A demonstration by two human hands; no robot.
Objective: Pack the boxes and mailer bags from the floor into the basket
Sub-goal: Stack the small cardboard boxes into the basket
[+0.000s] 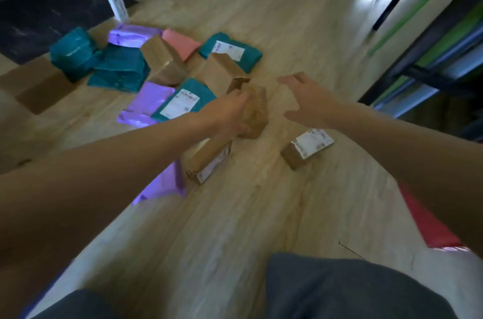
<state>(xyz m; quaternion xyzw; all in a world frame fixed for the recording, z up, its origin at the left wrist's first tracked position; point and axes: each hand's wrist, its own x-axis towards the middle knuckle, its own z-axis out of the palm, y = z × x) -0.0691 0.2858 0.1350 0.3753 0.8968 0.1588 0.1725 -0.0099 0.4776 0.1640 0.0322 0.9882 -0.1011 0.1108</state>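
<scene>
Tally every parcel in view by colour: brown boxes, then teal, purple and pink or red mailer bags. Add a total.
Brown cardboard boxes: 6
Teal mailer bags: 4
Purple mailer bags: 3
Pink or red mailer bags: 2
Total: 15
The left hand grips one brown box; the teal heap may hide more.

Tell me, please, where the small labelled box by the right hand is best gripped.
Likely come from above with the right hand and grip the small labelled box across its narrow width: it lies flat, label up, floor bare on both long sides.
</scene>
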